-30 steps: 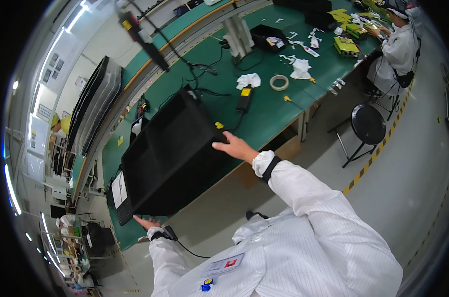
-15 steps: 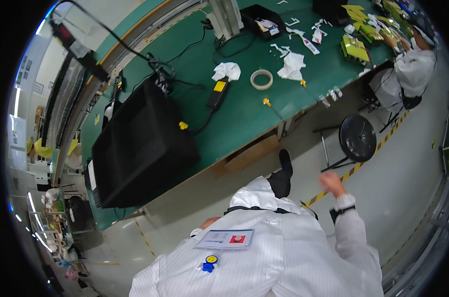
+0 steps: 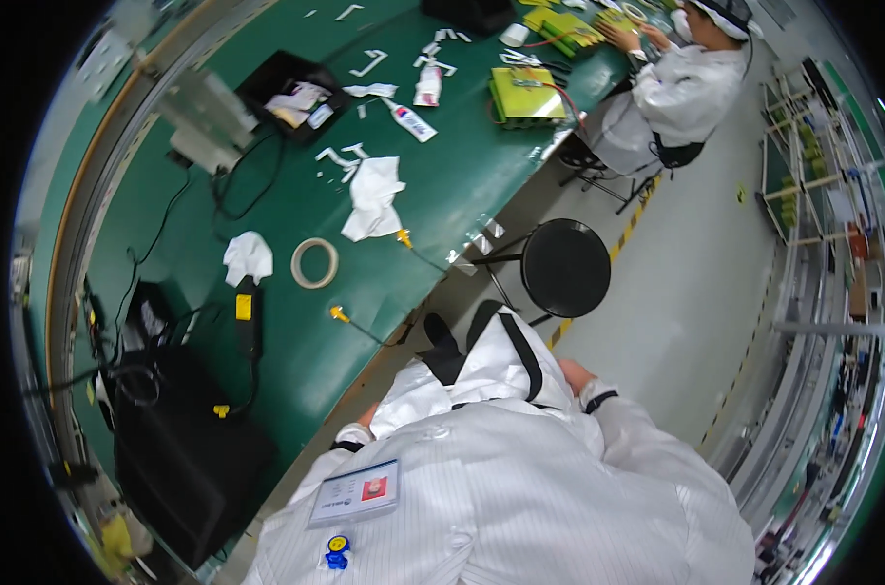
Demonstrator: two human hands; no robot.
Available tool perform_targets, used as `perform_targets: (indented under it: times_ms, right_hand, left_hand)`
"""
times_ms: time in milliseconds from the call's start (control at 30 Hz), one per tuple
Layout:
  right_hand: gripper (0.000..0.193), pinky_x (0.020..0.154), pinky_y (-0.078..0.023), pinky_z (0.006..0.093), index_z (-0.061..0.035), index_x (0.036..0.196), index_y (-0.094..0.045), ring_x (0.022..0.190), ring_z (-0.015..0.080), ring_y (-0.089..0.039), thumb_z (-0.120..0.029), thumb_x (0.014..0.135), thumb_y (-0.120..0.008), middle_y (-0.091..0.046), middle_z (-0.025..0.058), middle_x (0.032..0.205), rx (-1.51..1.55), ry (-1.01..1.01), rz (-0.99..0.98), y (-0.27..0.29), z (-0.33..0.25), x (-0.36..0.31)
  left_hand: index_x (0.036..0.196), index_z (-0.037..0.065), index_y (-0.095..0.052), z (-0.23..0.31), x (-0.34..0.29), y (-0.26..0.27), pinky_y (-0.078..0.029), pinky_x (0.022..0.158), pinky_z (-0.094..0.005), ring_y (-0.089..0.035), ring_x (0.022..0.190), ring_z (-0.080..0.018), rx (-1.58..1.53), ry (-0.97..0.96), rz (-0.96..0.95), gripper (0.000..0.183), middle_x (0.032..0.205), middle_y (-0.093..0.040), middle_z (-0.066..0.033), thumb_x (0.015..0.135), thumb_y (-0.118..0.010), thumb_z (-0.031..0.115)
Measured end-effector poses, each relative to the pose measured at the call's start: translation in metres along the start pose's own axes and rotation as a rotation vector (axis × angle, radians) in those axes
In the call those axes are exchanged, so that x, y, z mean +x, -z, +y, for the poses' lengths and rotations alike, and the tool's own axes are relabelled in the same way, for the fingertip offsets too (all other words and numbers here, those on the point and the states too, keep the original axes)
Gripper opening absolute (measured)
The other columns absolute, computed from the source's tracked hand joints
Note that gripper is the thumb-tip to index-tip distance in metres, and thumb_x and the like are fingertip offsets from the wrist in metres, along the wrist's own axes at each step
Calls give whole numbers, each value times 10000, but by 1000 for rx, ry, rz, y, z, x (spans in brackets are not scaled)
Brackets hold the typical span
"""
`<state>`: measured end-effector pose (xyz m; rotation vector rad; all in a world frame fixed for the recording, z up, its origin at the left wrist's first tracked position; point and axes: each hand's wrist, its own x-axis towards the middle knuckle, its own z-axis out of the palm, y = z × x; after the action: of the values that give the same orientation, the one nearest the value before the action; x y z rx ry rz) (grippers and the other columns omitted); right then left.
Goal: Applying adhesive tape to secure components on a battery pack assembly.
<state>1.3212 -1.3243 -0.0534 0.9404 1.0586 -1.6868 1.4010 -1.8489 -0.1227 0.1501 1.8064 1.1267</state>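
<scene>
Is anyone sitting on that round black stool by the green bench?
Empty. The round black stool shows its whole bare seat, standing on the floor beside the green bench.

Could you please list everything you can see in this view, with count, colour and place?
workbench: one, green, upper left
tape roll: one, pale, mid-bench
crumpled cloths: two, white, beside the tape roll
flat panel: one, black, lower left on the bench
power adapter: one, black with a yellow label, between the panel and the tape roll
tray: one, black, far side of the bench
circuit boards: several, yellow-green, top of the bench
stool: one, black, round seat, on the floor by the bench
co-worker: one, white coat, seated top right
left hand: at the bench edge, mostly hidden
right hand: by the thigh, holding nothing visible
</scene>
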Motion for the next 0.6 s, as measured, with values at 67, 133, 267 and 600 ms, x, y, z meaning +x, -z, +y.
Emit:
perform_targets:
  times_ms: [67,133,267,600]
  right_hand:
    - [312,872,-547,382,-37,1162,-678,965,223,-686,-230,920,-641,-716,99,1105,69,71,18,4,-37,-4]
    - [265,832,-551,387,-22,1110,-700,939,206,-690,-164,893,-645,-721,97,1093,-125,31,110,6,-70,-18]
    - [326,766,-544,420,-117,1069,-723,918,373,-688,-223,761,-712,-713,187,990,-1910,659,-311,54,-143,-18]
    - [358,834,-545,428,-47,912,-755,903,386,-683,-344,717,-715,-727,180,933,-1839,118,447,30,-337,19]
  left_hand:
    - [1191,2,-659,-21,-12,-15,-468,951,-361,-624,1093,-273,-29,23,86,398,1194,-679,-158,928,-597,294]
    - [1155,3,-671,-25,-7,-33,-484,915,-365,-641,1043,-271,-71,41,189,366,1148,-695,-155,920,-601,274]
    - [1083,4,-695,8,52,-68,-516,843,-375,-676,942,-269,-234,55,479,305,1057,-725,-149,904,-609,235]
    - [873,-19,-708,75,152,-129,-532,787,-350,-686,814,-238,-609,225,846,207,872,-721,-173,864,-560,126]
